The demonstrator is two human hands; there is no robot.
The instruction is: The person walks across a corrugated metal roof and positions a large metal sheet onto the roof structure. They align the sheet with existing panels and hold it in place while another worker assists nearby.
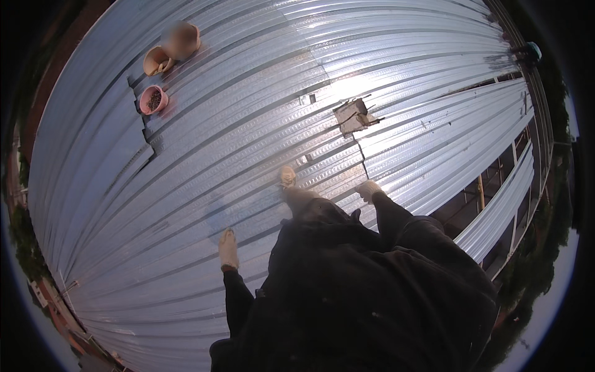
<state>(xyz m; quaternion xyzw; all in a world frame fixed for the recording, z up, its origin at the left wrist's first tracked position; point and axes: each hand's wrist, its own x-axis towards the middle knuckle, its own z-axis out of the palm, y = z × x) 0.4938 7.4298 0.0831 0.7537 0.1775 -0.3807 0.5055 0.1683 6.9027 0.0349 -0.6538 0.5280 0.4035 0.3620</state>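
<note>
the big shiny metal roof (229,142) lies right under the person, all bumpy with long ridges that look bent from here. the left hand (228,250) is out on the left side, over the metal, in a pale cover that looks like a glove. its fingers look close together and point away from the body, but i cannot tell how tight they are, and i see nothing in them. the right hand (369,191) is pale too, out on the right, just beside a dark crooked line in the metal. its fingers are too small and bright to read, so i cannot tell if they are wide or narrow. i cannot tell if the hands touch the roof. between them a pale foot (287,176) pokes out in front of the dark clothes (365,297). past the right hand sits a pale blocky thing (352,116) with dark sticks on it, near a bright patch of sun. farther off, up on the left, are a pink bucket (149,101) with little dark bits inside, a tan bucket (150,62) and another bucket (196,36), partly hidden by a blur. on the right there is a gap with a yellow bar (481,191), and green trees (524,266) stand beyond the edge.
</note>
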